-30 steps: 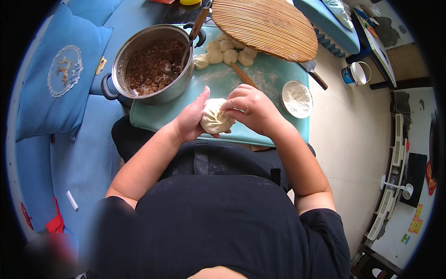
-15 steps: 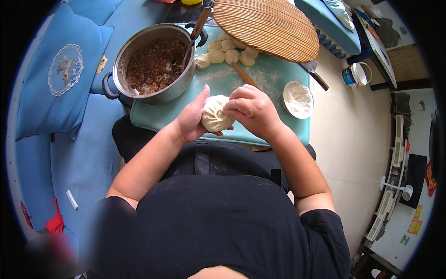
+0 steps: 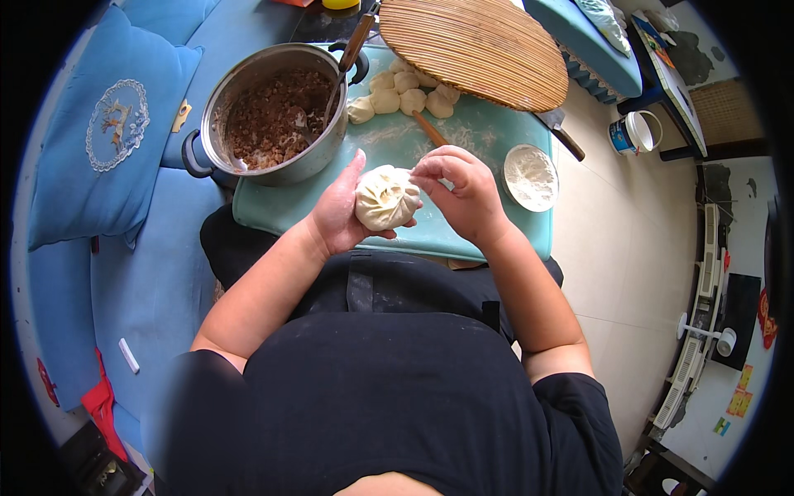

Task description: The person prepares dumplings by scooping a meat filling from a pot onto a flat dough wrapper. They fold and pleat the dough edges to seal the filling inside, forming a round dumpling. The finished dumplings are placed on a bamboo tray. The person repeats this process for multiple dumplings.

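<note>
My left hand [image 3: 337,208] cradles a pleated, round stuffed bun [image 3: 385,200] from the left and below, its thumb up along the side. The folds gather at the top of the bun. My right hand [image 3: 463,188] is at the bun's upper right edge, thumb and fingertips drawn together in a pinch; whether dough is between them is too small to tell. Past my hands, a wooden rolling pin [image 3: 430,129] lies on the pale green table [image 3: 289,212]. Several dough pieces [image 3: 385,101] sit behind it, dusted with flour.
A metal pot [image 3: 308,165] of brown minced filling [image 3: 269,124] stands at left, with a wooden-handled spoon [image 3: 357,40] in it. At right are a bowl of flour [image 3: 531,178] and a knife [image 3: 566,139]. A slatted round mat [image 3: 475,50] overhangs the far edge.
My right hand has drawn back slightly to the right, from over the bun's top to its edge. More of the pleated top shows. The left hand still holds the bun.
</note>
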### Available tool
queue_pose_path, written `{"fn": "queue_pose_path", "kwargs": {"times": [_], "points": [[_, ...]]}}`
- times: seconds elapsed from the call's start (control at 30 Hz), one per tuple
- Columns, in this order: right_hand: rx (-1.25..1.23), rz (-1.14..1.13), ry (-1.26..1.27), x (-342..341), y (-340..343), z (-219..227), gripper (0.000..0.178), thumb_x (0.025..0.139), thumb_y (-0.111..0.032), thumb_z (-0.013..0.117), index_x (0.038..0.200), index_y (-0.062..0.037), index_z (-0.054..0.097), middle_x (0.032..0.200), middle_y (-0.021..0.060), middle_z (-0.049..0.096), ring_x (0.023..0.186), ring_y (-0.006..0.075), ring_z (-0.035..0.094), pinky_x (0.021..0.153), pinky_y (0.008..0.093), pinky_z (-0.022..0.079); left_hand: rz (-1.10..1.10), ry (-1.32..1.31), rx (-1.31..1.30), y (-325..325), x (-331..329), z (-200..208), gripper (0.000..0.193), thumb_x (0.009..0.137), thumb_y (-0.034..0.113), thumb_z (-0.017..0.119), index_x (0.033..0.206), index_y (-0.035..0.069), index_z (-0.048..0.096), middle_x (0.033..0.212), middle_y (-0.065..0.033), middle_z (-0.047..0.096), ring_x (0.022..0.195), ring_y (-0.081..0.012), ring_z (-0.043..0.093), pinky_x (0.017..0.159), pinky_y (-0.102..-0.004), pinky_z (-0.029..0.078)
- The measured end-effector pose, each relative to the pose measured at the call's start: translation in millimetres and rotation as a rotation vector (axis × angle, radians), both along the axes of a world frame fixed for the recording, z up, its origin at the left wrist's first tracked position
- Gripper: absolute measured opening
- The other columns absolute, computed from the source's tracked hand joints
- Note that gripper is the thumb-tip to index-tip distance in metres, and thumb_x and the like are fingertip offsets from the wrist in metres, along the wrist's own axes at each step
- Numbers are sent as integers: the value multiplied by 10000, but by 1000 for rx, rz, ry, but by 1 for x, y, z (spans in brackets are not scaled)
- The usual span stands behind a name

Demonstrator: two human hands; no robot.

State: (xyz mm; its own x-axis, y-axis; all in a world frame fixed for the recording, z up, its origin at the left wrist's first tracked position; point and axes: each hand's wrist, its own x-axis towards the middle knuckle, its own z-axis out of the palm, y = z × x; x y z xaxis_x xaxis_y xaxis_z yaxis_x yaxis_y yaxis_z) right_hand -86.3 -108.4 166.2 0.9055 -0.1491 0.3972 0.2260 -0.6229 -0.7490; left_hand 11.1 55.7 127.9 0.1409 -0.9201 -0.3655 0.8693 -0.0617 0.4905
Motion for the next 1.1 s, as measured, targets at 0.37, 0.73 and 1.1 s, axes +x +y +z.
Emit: {"fn": "queue_pose_path", "kwargs": {"times": [0.37, 0.73, 1.1], "points": [[482, -15, 215, 37, -5, -11, 161, 932, -127, 475, 847, -15, 554, 717, 21, 535, 656, 94, 480, 601, 251, 414, 137, 35, 76, 7, 12, -2, 700, 901, 618, 120, 1213, 119, 499, 1087, -122, 617, 938, -289, 612, 714, -350, 461], [-59, 90, 280, 167, 51, 21, 241, 866, -226, 500, 799, -28, 620, 717, 131, 643, 704, 291, 627, 656, 369, 491, 324, 85, 55, 41, 26, -2, 681, 910, 597, 141, 1204, 98, 498, 1092, -137, 602, 910, -260, 622, 629, -309, 499], [143, 3, 541, 214, 74, -6, 163, 819, -159, 616, 878, -19, 675, 736, 62, 678, 616, 116, 627, 611, 259, 504, 604, 150, -129, 93, 78, 3, 653, 925, 570, 170, 1248, 71, 441, 1099, -133, 587, 948, -323, 612, 654, -369, 559]]}}
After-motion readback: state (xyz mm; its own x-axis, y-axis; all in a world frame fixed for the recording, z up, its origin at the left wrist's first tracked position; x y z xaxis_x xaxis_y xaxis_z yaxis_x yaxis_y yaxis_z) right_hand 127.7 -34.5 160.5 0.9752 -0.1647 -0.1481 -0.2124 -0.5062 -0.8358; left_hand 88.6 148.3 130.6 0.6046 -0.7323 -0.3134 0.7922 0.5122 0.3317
